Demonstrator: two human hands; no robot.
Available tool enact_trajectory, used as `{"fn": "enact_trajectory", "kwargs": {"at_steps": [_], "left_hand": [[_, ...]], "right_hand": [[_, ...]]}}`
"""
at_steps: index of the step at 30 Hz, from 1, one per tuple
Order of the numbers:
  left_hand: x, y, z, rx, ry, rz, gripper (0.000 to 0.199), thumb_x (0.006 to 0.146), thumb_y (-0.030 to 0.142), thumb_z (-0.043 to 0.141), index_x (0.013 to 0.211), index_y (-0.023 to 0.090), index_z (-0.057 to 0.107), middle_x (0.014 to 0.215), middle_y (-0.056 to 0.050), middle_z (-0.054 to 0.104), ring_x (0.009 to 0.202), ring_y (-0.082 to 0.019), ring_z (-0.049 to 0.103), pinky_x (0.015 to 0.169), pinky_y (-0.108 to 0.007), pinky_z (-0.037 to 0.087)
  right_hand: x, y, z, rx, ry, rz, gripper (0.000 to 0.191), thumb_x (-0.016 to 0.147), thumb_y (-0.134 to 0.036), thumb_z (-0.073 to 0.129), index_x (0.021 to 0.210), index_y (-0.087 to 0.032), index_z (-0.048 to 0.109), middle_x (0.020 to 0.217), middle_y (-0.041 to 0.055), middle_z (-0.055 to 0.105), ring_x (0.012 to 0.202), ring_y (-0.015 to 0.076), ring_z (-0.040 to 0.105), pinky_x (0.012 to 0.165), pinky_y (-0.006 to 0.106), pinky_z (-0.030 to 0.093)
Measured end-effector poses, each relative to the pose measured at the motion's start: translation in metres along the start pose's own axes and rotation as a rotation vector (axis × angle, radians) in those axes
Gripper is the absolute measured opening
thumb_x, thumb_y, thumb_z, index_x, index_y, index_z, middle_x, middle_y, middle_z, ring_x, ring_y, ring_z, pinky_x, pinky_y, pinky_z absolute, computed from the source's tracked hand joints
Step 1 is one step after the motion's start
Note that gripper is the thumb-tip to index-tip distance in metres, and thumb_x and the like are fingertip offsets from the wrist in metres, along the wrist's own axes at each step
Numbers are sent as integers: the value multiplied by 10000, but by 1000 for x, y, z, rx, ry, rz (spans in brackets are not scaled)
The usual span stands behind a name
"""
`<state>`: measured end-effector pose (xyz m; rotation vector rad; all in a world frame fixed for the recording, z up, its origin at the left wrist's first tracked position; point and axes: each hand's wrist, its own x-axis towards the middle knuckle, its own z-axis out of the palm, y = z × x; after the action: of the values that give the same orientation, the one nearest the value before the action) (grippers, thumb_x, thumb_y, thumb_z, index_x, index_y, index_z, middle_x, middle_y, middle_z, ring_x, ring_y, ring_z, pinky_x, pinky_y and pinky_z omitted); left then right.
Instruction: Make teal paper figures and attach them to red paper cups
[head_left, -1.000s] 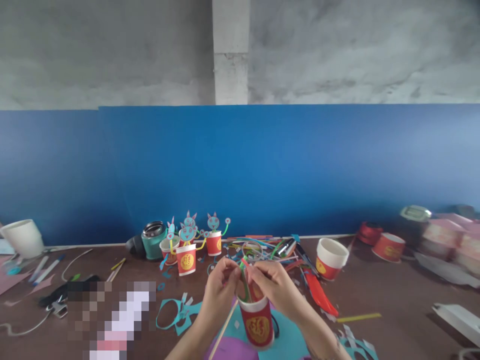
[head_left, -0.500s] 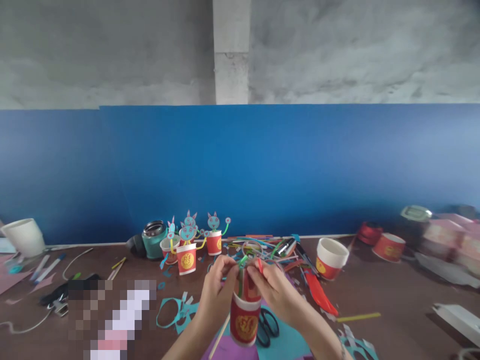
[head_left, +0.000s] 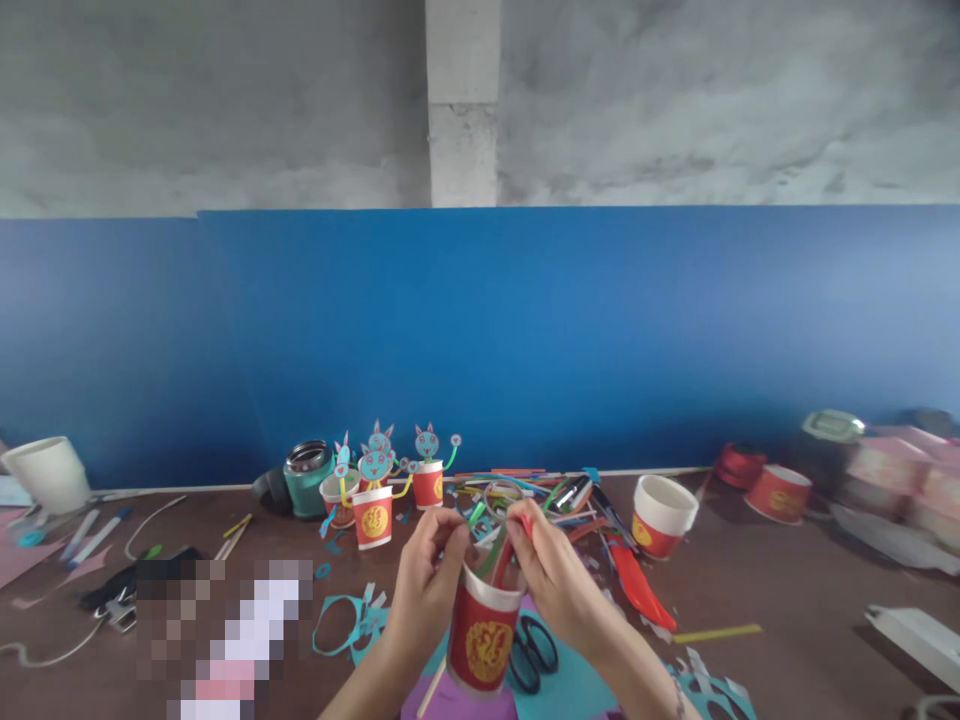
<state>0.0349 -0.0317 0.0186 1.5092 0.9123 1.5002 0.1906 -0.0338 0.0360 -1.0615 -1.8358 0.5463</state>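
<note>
A right hand pinched a slim red plastic-looking strip above a red-and-white paper cup, the left hand curled beside its rim, apparently for steadiness, its pinch unclear

**Soft, muted light; blurred edges**

The blue panel pales into a sheen at far right and darkens near the worktop. Shadows are soft. Pink boxes at right blur; the white cup at left looks stretched. Coarse pixels mask a lower-left patch.
</note>
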Motion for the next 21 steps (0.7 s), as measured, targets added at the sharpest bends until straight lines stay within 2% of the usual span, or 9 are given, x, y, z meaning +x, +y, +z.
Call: {"fn": "enact_trajectory", "kwargs": {"at_steps": [4, 7, 11, 15, 18, 21], "left_hand": [[-3, 5, 3, -125, 17, -71, 245, 828, 435, 530, 839, 190, 514, 677, 27, 503, 614, -117, 498, 584, -213, 413], [-4, 6, 4, -166, -54, -133, 296, 799, 461, 561, 890, 179, 547, 686, 20, 514, 651, -123, 502, 621, -219, 414], [-4, 4, 4, -70, -184, -145, 270, 813, 424, 545, 870, 160, 569, 669, 16, 507, 616, -112, 452, 594, -220, 378], [-2, 7, 5, 113, -264, -154, 231, 779, 346, 581, 674, 141, 576, 595, 23, 464, 592, -111, 406, 563, -219, 329], [-1, 10, 5, 75, -246, -175, 286, 770, 378, 590, 620, 137, 557, 564, 24, 447, 563, -106, 400, 537, -219, 316], [0, 9, 3, -52, -167, -168, 293, 764, 415, 608, 673, 140, 565, 602, 12, 492, 585, -114, 447, 553, -219, 347]], "right_hand": [[0, 0, -2, 111, -85, 3, 210, 938, -386, 328, 871, -223, 444, 633, -27, 497, 556, 130, 470, 553, 245, 376], [1, -2, -5, 192, -169, 38, 258, 938, -414, 321, 809, -218, 428, 595, -41, 482, 518, 111, 455, 525, 224, 359], [2, -8, -9, 150, -208, -2, 260, 939, -393, 336, 789, -211, 447, 596, -44, 487, 538, 104, 439, 531, 213, 338], [1, -10, -7, 98, -222, -23, 241, 936, -361, 361, 795, -207, 482, 633, -40, 485, 576, 101, 438, 545, 210, 330], [2, -8, -6, 153, -198, 2, 232, 921, -370, 399, 826, -195, 519, 679, -25, 511, 614, 106, 453, 572, 214, 357], [4, -2, -7, 317, -99, 104, 281, 862, -415, 504, 1002, -174, 536, 763, 2, 545, 664, 120, 489, 600, 227, 405]]}}
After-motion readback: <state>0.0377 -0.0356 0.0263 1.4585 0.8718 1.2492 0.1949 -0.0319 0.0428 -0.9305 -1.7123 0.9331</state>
